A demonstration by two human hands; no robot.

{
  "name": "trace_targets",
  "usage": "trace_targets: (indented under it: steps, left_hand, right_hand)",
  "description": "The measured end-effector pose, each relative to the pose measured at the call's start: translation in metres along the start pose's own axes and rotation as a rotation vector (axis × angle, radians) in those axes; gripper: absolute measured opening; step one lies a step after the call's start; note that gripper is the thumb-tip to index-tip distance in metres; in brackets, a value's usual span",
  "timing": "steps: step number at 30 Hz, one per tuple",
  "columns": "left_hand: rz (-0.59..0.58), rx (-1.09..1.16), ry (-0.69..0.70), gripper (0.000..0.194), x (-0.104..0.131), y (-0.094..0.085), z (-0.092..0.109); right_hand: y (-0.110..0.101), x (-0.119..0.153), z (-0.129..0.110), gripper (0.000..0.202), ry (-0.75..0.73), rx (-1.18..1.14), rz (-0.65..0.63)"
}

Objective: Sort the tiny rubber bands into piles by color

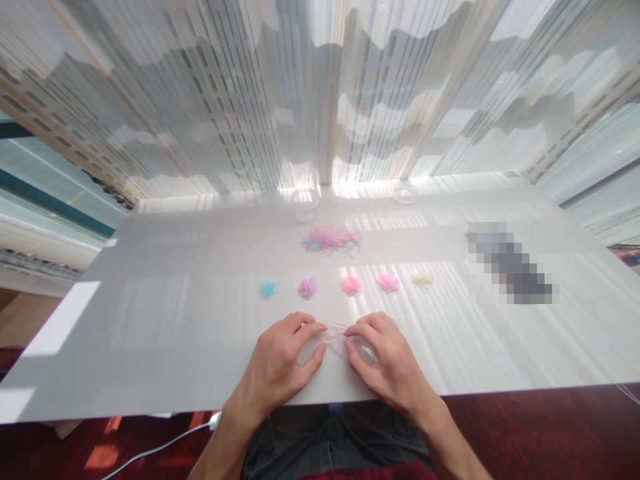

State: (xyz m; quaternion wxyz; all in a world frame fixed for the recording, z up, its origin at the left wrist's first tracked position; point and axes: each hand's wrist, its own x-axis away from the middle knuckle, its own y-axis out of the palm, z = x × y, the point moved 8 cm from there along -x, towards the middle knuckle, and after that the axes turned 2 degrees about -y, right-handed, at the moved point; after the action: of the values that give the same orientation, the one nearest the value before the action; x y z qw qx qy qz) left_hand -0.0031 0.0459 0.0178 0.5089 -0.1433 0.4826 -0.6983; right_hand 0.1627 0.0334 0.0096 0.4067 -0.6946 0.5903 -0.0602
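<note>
Near the front of the white table, my left hand [283, 357] and my right hand [383, 357] face each other, fingertips a little apart. A few thin pink and pale strands [337, 331], which look like rubber bands, stretch between them. Each hand pinches these strands with thumb and fingers, though the exact grip is too small to make out. Beyond my hands lies a row of small sorted piles: turquoise [269, 289], purple [307, 288], coral pink [351, 286], light pink [387, 283] and pale yellow [422, 280]. Behind them is a larger mixed-colour pile [333, 240].
A clear plastic cup [305, 203] stands at the back of the table [165, 347], with a clear lid [405, 195] to its right. A dark, pixelated object [513, 263] lies at the right. Sheer curtains [320, 93] hang behind. A white cable [165, 443] runs below the front left.
</note>
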Motion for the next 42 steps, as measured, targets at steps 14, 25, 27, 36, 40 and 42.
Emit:
trace_targets:
  steps: [14,25,27,36,40,42]
  left_hand:
    - [0.073,0.036,0.000,0.012,0.006,0.006,-0.005]
    - [0.092,0.061,-0.008,0.013,0.006,0.006,-0.008]
    - [0.097,0.060,-0.002,0.014,0.005,0.005,-0.007]
    - [0.100,0.057,-0.002,0.014,0.005,0.003,-0.007]
    - [0.093,0.069,-0.012,0.013,0.004,0.003,-0.006]
    - [0.088,0.069,-0.016,0.014,0.004,0.002,-0.005]
  right_hand:
    - [0.010,-0.002,-0.008,0.010,-0.069,0.089,-0.068]
    - [0.005,0.001,0.001,0.009,-0.023,0.078,0.012]
    - [0.004,0.001,0.002,0.010,-0.016,0.073,0.017]
    - [-0.001,-0.001,0.000,0.012,0.002,0.065,0.074]
    - [-0.005,-0.001,0.000,0.015,0.002,0.073,0.113]
    - [-0.005,-0.001,0.000,0.017,0.003,0.068,0.118]
